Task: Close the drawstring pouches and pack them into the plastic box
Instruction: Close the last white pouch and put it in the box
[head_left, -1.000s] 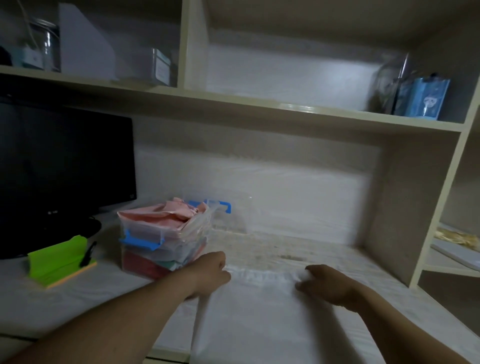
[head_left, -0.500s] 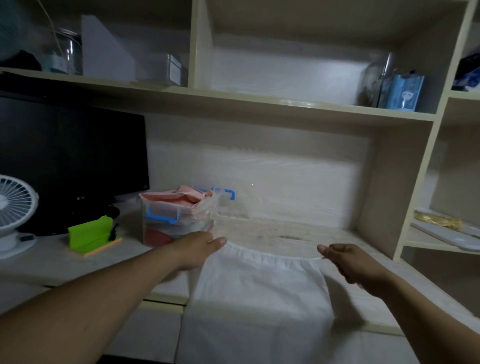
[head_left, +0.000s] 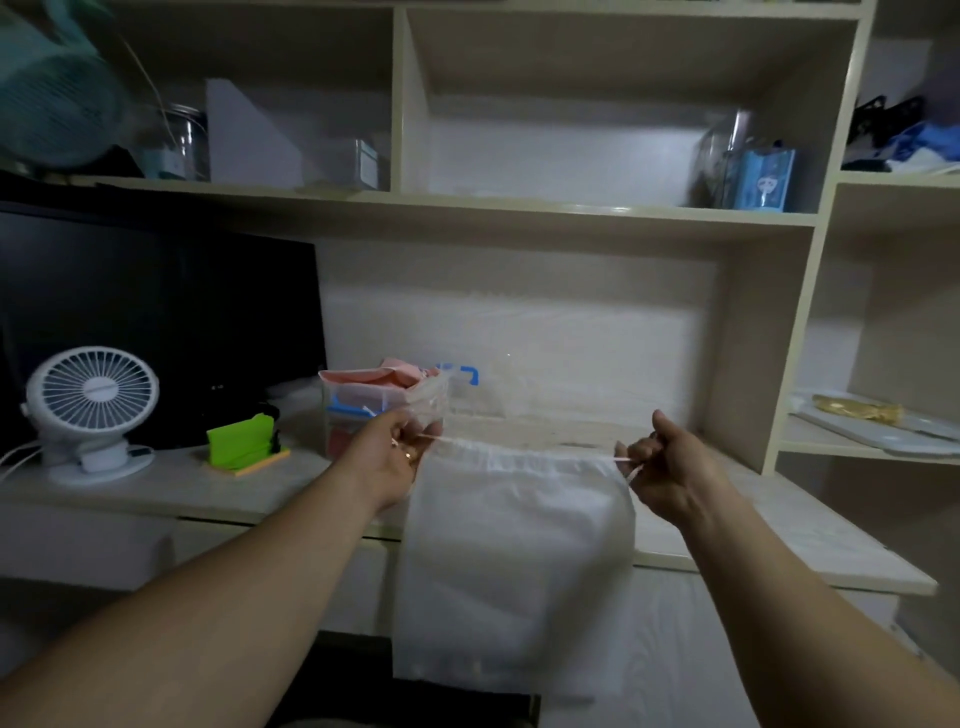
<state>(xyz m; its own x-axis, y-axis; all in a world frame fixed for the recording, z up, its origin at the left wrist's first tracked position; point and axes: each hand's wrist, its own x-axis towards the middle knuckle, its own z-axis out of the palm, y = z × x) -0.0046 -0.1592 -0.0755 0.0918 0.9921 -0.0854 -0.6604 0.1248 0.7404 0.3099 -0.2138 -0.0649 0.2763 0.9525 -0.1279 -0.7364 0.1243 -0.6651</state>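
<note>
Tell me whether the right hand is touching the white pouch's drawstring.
Touching. The head view shows the right hand pinching the drawstring where it leaves the gathered top of the white pouch.

Pale wood desk (head_left: 171, 493), black monitor (head_left: 156, 322) at L, white fan (head_left: 93, 402), green block (head_left: 240, 441) (orange base), clear plastic box (head_left: 353, 395) mid-desk.

The drawstring (head_left: 623, 460) ends are hidden inside the left grip (head_left: 395, 457) and right grip (head_left: 670, 467). The left grip covers the plastic box (head_left: 353, 395) at its lower corner. At ten o'clock sits a teal blur (head_left: 52, 104), cropped.
</note>
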